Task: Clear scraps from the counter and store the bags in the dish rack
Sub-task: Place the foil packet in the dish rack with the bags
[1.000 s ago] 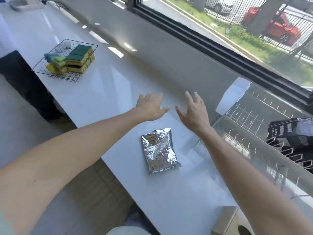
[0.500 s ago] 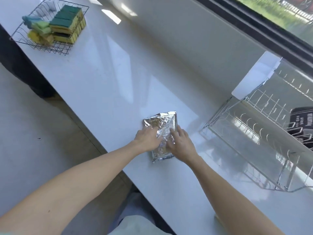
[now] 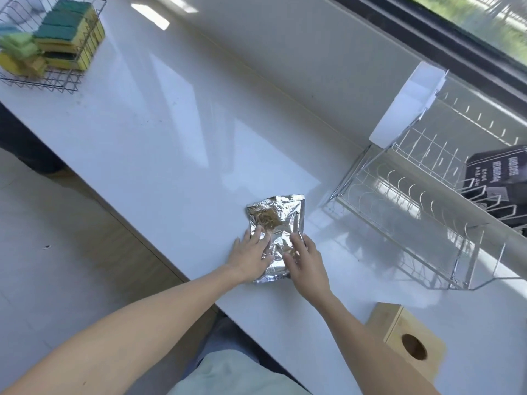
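Both hands are down on the foil bag (image 3: pixel 275 232) now, where a second ago they hovered spread and empty above the desk (image 3: pixel 171 132) beyond it; I read that as the reach finished and the pickup about to start, with no lift yet. Nearest to me, my left hand (image 3: pixel 249 256) lies on the bag's left edge, fingers fairly straight and pressing flat on the crinkled foil, the thumb toward its lower part. My right hand (image 3: pixel 305 259) lies on the right side in the same way, fingers laid out over the foil rather than curled round it, so neither hand grips anything; both just press and touch. The bag itself rests flat on the desk close to the near edge, its far end pointing away from me. To the right and near me sits a wooden box (image 3: pixel 407 340) with a round hole. Further right stands the dish rack (image 3: pixel 413 212), just beside the bag but apart from it, and a dark bag (image 3: pixel 496 169) already stands in its far slots, so I judge one bag stored and this one next. Far off to the left a wire basket (image 3: pixel 57 84) holds sponges (image 3: pixel 68 44).
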